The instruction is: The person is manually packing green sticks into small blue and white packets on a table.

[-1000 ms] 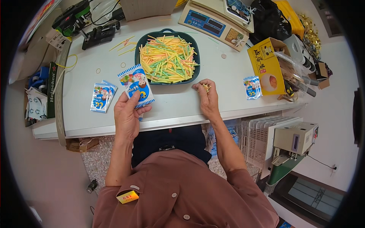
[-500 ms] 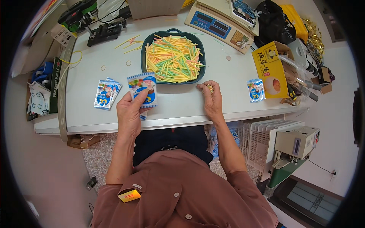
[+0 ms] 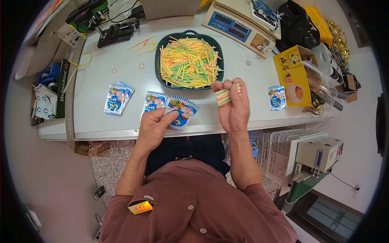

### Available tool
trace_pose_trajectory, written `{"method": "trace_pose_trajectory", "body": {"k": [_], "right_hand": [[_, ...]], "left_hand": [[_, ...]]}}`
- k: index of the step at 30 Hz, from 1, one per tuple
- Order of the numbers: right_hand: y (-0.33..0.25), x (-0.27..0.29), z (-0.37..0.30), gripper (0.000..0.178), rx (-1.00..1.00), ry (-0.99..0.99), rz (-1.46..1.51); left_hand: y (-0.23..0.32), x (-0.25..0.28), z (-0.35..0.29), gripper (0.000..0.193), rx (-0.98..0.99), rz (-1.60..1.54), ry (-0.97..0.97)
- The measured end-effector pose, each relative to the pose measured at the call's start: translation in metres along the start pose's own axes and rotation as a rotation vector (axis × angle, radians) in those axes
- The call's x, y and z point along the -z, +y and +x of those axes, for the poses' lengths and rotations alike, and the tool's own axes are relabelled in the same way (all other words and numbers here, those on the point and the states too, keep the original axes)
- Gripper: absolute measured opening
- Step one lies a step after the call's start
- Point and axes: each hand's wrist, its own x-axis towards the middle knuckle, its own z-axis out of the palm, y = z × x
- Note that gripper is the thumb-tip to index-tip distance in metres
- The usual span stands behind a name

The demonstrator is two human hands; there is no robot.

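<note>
My left hand (image 3: 153, 128) pinches a blue-and-white printed packet (image 3: 185, 110) by its edge, thumb on top, near the table's front edge. A similar packet (image 3: 152, 99) lies on the table just behind that hand. In my right hand (image 3: 236, 112), turned palm up, is a small bundle of thin coloured sticks (image 3: 222, 97), striped pink, yellow and green, with the fingers curled round it. Behind the hands stands a dark green tub (image 3: 157, 67) heaped with loose pastel sticks (image 3: 188, 60). More packets (image 3: 116, 100) overlap on the left, and another packet (image 3: 276, 98) lies at the right.
A scale (image 3: 229, 26) stands at the back right, next to a yellow carton (image 3: 291, 65) and a black bag (image 3: 298, 24). At the back left is a green-and-black drill-press-like tool (image 3: 115, 34). A few loose sticks (image 3: 146, 45) and rubber bands (image 3: 141, 66) lie left of the tub.
My left hand has moved right and nearer with its packet, uncovering the packet behind it. My right hand has turned palm up and shifted right, bringing the stick bundle into sight.
</note>
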Motion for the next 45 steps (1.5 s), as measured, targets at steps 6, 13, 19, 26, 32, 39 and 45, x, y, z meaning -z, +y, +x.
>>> {"method": "trace_pose_trajectory", "body": {"k": [6, 13, 19, 26, 32, 39, 45], "right_hand": [[0.028, -0.023, -0.01, 0.015, -0.115, -0.039, 0.057], [0.028, -0.023, -0.013, 0.013, -0.148, -0.04, 0.096], [0.021, -0.021, -0.005, 0.014, -0.095, -0.041, 0.114], [0.022, -0.032, -0.006, 0.014, -0.06, -0.074, 0.096], [0.02, -0.038, -0.005, 0.015, -0.04, -0.106, 0.091], [0.021, -0.034, -0.004, 0.015, -0.02, -0.117, 0.068], [0.022, -0.031, -0.005, 0.016, -0.033, -0.116, 0.088]], "left_hand": [[-0.011, -0.019, 0.002, 0.019, 0.011, -0.15, 0.096], [-0.019, -0.013, 0.0, 0.017, 0.037, -0.099, 0.136], [-0.016, -0.01, -0.007, 0.016, -0.03, 0.087, 0.088], [-0.017, -0.011, -0.008, 0.018, -0.087, 0.091, 0.051], [-0.015, -0.013, -0.007, 0.02, -0.036, 0.065, 0.062], [-0.027, -0.012, -0.004, 0.016, -0.088, 0.014, 0.108], [-0.033, -0.007, -0.004, 0.012, -0.069, -0.045, 0.13]]}}
